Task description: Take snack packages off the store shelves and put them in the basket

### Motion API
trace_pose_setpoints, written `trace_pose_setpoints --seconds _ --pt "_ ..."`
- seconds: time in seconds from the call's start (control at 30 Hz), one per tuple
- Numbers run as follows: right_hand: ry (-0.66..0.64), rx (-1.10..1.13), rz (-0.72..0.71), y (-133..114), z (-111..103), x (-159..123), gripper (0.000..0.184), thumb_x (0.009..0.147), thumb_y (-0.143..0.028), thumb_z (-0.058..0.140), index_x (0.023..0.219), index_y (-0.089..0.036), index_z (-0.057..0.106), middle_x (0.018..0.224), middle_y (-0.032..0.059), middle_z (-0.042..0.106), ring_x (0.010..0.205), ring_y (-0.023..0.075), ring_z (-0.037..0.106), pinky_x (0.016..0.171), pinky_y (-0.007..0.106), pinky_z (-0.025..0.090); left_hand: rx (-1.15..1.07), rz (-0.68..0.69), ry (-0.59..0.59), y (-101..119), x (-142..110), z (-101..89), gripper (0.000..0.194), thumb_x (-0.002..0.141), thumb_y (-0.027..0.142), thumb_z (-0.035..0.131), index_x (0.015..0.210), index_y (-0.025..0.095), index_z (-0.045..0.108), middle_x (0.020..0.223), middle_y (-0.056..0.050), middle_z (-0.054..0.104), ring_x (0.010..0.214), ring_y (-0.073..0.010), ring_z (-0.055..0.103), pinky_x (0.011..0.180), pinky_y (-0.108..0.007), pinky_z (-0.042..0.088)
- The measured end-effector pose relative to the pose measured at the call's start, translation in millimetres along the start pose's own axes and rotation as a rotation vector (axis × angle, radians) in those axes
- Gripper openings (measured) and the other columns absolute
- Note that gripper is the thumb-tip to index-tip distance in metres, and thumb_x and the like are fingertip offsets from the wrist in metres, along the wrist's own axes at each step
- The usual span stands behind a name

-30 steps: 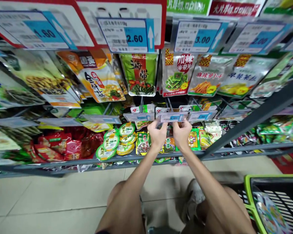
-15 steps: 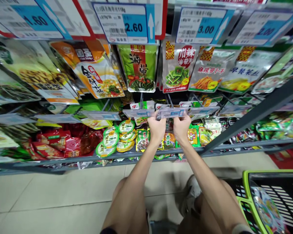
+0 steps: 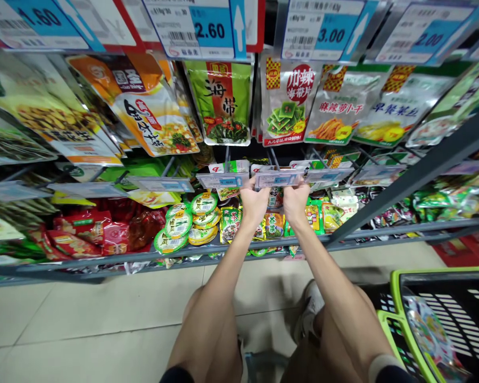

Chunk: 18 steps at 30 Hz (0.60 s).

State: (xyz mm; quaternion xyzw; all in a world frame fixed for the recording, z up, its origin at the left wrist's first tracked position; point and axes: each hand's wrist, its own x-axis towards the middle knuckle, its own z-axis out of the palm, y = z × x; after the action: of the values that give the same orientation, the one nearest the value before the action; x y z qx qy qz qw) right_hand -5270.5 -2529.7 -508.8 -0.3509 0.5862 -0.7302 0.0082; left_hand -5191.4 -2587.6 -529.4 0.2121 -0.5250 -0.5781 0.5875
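Note:
My left hand (image 3: 255, 203) is closed at the left side of a hanging food packet (image 3: 275, 197). On the packet's right side my right hand (image 3: 296, 203) is closed in the same way. A clear price-tag holder (image 3: 277, 179) crosses in front of the packet, just above my thumbs, and hides much of it. Only the packet's dark lower part shows between my hands. Most of my fingertips are hidden behind the tag and packet. Below lie a yellow-and-green packet (image 3: 274, 224) and, by my left wrist, another colourful packet (image 3: 230, 223).
Pouches such as a green one (image 3: 220, 103) and a silver one (image 3: 288, 101) hang above. Stacked round green-lidded tubs (image 3: 179, 223) and red packets (image 3: 85, 226) sit at left. A slanted grey shelf post (image 3: 407, 178) stands right. A green-rimmed black basket (image 3: 399, 298) is beside my legs.
The view has tilted slightly downward and shifted right, so the shelf sits a little higher and further left in the picture. Both hands stay at the same packet and tag.

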Motion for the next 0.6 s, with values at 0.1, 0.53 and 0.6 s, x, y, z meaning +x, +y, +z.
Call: trace_pose_setpoints --seconds 0.1,0.53,0.6 --pt "-0.001 -0.054 -0.004 0 -2 -2 0.018 0.081 -0.038 0.063 0.078 -0.022 0.057 0.072 -0.0007 0.058 0.078 0.0172 0.054 0.077 0.029 0.055 0.011 0.007 0.019 -2 -2 -0.1 0.014 0.084 0.027 0.076 0.087 0.014 0.082 0.081 -0.005 0.078 0.086 -0.0198 0.072 0.087 -0.03 0.06" --pt "-0.08 -0.11 0.029 0 -10 -9 0.023 0.088 -0.04 0.067 0.086 -0.018 0.063 0.064 -0.0065 0.045 0.058 0.0104 0.035 0.052 0.023 0.034 0.038 0.022 0.07 -14 -5 3.7 0.022 0.088 0.029 0.073 0.101 0.014 0.084 0.097 -0.007 0.083 0.087 -0.0197 0.072 0.086 -0.029 0.058" --pt "-0.106 -0.095 -0.018 0 -11 -12 0.023 0.091 -0.038 0.065 0.095 -0.016 0.067 0.069 -0.0056 0.052 0.06 0.0101 0.038 0.055 0.022 0.036 0.041 0.031 0.079 -16 -6 3.5 0.025 0.089 0.032 0.073 0.103 0.014 0.083 0.099 -0.008 0.083 0.088 -0.0199 0.072 0.087 -0.03 0.058"
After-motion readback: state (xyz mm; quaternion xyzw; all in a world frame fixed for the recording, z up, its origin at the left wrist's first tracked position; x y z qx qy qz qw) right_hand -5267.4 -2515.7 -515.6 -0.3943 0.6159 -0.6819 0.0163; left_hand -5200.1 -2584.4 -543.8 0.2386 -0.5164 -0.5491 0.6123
